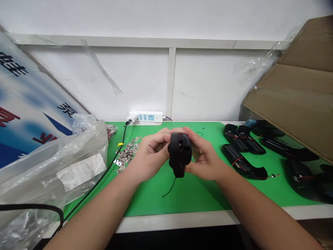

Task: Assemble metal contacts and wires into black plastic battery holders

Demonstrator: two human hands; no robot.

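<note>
Between my two hands, above the green mat [156,205], is a black plastic housing [179,156], seen end-on with small openings in its near end. My left hand [153,152] is closed on its left side, the thumb pressed against it. My right hand [204,154] grips the right side, with fingers wrapped behind. A thin black wire [169,190] hangs from the housing's lower end. Left of my left hand lies a pile of small metal pieces [128,151]. The far side of the housing is hidden.
Several similar black curved housings with red wires [240,161] lie at the right, near a brown cardboard box [293,90]. A white power strip [149,117] stands against the wall. A black cable [111,163] and a clear plastic bag with a label [80,172] are at the left.
</note>
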